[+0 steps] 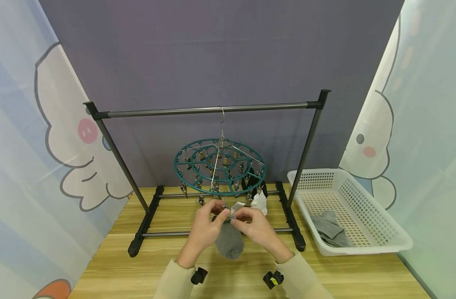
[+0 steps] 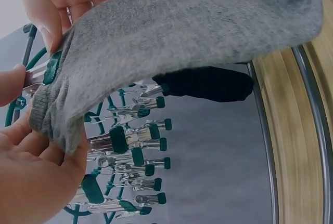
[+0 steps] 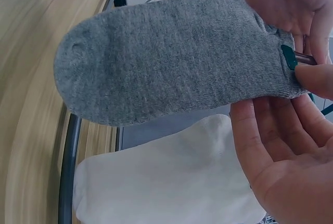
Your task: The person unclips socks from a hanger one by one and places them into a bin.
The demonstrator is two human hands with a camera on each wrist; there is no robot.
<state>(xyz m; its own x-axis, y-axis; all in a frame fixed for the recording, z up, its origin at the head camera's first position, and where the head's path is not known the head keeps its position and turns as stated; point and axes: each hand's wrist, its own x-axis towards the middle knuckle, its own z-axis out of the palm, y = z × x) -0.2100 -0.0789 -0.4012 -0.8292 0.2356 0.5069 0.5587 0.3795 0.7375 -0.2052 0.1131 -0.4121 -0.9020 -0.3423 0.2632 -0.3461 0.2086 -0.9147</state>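
Observation:
A grey sock (image 1: 229, 241) hangs toe down below the round green clip hanger (image 1: 219, 193), between both hands. My left hand (image 1: 208, 222) holds its gathered cuff, the thumb beside a metal clip (image 2: 50, 69) with a green tip. From the other side my right hand (image 1: 254, 227) pinches a metal clip (image 3: 291, 57) at the cuff, its fingers behind the sock. The clip's green tip overlaps the knit edge. A white sock (image 3: 166, 182) and a black sock (image 2: 208, 83) hang from the hanger close by. Part of the cuff is hidden by fingers.
The hanger hooks over the bar (image 1: 168, 111) of a black-footed metal rack on the wooden table (image 1: 115, 274). Several more clips (image 2: 138, 156) dangle from its rings. At the right, a white basket (image 1: 381, 216) contains folded grey socks (image 1: 330, 228).

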